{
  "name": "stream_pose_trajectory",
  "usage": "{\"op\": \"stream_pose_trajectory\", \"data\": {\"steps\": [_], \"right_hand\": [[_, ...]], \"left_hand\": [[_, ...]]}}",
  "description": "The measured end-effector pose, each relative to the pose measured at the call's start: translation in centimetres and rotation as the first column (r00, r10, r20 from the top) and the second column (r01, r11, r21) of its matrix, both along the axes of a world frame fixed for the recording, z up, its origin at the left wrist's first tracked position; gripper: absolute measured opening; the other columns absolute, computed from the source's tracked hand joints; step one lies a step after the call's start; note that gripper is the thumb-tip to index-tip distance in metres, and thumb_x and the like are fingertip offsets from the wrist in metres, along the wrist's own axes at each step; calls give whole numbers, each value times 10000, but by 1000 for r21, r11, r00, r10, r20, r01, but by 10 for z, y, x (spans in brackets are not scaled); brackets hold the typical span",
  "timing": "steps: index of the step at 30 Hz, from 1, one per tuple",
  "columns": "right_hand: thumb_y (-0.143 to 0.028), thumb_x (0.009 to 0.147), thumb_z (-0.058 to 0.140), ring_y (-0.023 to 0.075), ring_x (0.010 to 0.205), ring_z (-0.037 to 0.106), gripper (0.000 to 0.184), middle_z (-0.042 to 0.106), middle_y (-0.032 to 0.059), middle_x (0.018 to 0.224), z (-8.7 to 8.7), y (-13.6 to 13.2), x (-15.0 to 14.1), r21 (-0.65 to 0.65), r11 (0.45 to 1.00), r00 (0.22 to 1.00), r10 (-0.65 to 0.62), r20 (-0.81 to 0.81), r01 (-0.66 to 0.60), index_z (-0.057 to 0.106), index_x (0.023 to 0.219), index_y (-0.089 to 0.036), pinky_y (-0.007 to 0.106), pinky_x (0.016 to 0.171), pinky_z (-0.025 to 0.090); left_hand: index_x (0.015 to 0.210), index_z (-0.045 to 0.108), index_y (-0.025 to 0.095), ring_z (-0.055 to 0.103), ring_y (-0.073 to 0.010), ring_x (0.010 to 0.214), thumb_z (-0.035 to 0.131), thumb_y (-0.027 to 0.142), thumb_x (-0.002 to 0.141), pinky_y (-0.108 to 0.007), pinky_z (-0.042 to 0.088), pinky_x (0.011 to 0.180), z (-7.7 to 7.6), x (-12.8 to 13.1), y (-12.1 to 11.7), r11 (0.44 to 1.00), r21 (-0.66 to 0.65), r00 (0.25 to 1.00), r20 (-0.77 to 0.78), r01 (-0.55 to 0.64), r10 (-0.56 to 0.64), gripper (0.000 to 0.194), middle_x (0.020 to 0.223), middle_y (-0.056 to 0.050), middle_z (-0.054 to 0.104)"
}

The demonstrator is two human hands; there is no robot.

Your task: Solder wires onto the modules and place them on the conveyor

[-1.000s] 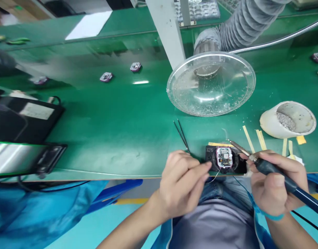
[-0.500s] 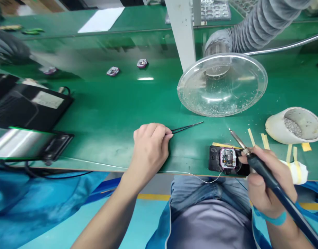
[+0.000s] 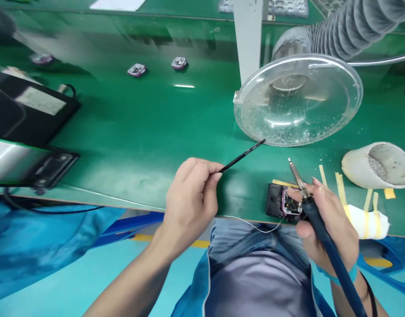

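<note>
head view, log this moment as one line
left hand: holds tweezers | right hand: holds iron | device: on fixture, partly behind right hand

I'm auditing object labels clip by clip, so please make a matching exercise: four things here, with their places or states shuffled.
1. tweezers
2. soldering iron
3. white pot
4. clear dish

A. in the right hand
B. has grey bits inside
C. at the end of the grey hose
D. in the left hand

Pairs: 1-D, 2-A, 3-B, 4-C
</note>
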State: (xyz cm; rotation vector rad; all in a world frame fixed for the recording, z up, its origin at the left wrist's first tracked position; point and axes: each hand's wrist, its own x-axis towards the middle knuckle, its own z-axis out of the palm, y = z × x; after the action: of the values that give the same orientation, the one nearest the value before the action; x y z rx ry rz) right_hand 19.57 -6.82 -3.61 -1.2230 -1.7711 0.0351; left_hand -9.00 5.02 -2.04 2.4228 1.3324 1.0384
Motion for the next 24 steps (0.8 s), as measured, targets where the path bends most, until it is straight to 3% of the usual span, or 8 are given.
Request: {"op": "stream_pose_trajectory", "data": {"steps": [5, 9, 15, 24], "right_hand": [[-336, 1160, 771, 359, 1303, 832, 684, 856, 151, 1346, -3, -2, -3, 11, 997, 995, -71, -65, 72, 526, 1780, -180, 622, 1212, 709], [-352, 1168, 752, 364, 1258, 852, 650, 862, 157, 1337, -5, -6, -1, 25, 991, 989, -130, -64, 132, 555, 1758, -164, 604, 1132, 744], [-357, 1164, 758, 363, 1218, 866, 648, 854, 158, 1370, -6, -10, 0, 4, 987, 984, -159, -75, 160, 561, 1757, -184, 593, 1098, 755], [-340, 1172, 754, 358, 1278, 846, 651, 862, 158, 1341, -3, -9, 0, 2, 992, 990, -128, -58, 128, 549, 1757, -142, 588, 1150, 740]], "left_hand": [[1156, 667, 242, 764, -180, 955, 626, 95, 1133, -309, 626, 849, 16, 41, -28, 978, -166, 946, 318, 130, -72, 155, 1075, -22, 766], [1241, 685, 236, 799, -187, 1043, 636, 63, 1130, -311, 661, 921, 11, 74, -44, 944, -193, 846, 517, 266, -132, 211, 1130, -46, 797], [1235, 712, 239, 828, -205, 1062, 654, 87, 1142, -346, 683, 952, -3, 87, -48, 926, -218, 831, 535, 309, -152, 187, 1126, -57, 846], [1203, 747, 230, 845, -214, 1052, 674, 77, 1120, -358, 683, 952, -3, 87, -45, 927, -197, 838, 515, 319, -179, 189, 1106, -54, 873]]}}
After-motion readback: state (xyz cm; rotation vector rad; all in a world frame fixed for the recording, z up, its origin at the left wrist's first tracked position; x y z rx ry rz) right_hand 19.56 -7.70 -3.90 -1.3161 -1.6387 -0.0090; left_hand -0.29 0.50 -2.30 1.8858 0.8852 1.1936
